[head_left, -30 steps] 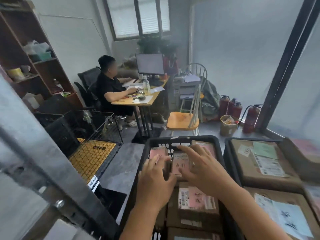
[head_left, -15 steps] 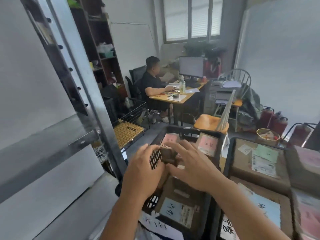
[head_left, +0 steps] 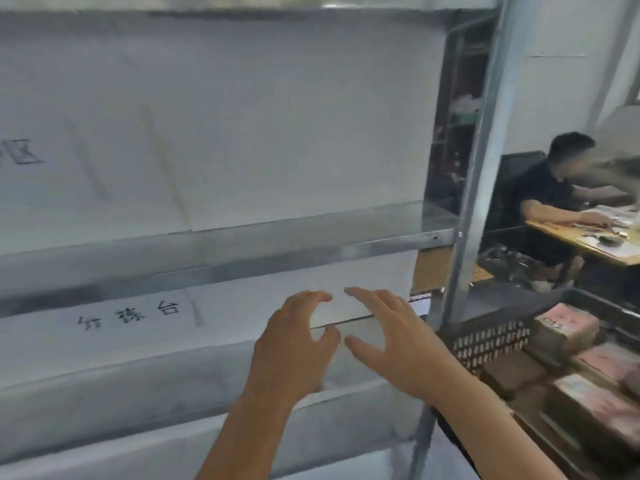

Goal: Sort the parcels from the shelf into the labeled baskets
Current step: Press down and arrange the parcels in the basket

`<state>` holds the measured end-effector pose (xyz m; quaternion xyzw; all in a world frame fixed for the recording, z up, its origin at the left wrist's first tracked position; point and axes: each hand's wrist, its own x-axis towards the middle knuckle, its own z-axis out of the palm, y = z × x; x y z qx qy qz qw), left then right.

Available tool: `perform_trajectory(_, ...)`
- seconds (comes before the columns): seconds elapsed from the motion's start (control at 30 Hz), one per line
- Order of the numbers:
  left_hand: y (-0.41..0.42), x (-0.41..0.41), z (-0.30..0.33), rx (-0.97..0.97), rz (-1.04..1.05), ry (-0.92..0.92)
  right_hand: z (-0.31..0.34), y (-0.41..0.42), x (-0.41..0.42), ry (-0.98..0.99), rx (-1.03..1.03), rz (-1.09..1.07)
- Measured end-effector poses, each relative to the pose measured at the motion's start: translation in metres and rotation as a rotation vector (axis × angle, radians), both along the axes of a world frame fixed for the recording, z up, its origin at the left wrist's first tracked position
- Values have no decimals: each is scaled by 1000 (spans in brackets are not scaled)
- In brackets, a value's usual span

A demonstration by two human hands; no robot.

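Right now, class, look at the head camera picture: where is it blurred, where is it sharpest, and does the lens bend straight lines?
Head view: motion blur smears the whole frame, worst on the parcels in the black basket and the seated person; the left hand and right hand are sharpest; the shelf rails slope from the wide lens; light is soft, without hard shadows.

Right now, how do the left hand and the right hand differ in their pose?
The left hand has its fingers curved over, forefinger and thumb forming a C; the right hand has its fingers straighter and spread. The left hand reaches up from lower centre; the right hand comes in slanting from the lower right. Both hold nothing and face each other before the metal shelf.
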<state>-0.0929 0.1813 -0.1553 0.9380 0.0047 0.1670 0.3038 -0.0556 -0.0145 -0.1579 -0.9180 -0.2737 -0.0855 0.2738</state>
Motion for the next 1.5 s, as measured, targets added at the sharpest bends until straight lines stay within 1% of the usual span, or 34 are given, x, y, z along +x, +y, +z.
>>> perform_trajectory(0.17, 118, -93, 4, -26, 209, -21, 6, 130, -52, -1, 48, 217)
perform_trajectory(0.4, 281, -249, 4, -74, 472, -22, 1, 304, -156, 74, 145, 468)
perform_trajectory(0.53, 337, -320, 11, -92, 619, -53, -2, 384, -204, 112, 151, 603)
perform_trajectory(0.73, 437, -445, 5, -102, 958, -71, -2, 531, -292, 201, 224, 895)
perform_trajectory(0.87, 488, -495, -8, -117, 1096, -49, -9, 606, -323, 228, 244, 1007)
perform_trajectory(0.97, 528, -505, -11, -128, 1144, -49, -14, 658, -323, 255, 284, 1050)
perform_trajectory(1.1, 588, -488, -5, -115, 1184, -68, -11, 730, -304, 282, 302, 1068)
perform_trajectory(1.33, 712, -430, 28, -88, 1221, -147, 30, 860, -239, 271, 341, 1092)
perform_trajectory(1.4, 741, -411, 37, -87, 1209, -174, 41, 892, -219, 261, 367, 1085)
perform_trajectory(1.5, 783, -383, 49, -80, 1165, -168, 57, 932, -196, 201, 398, 1040)
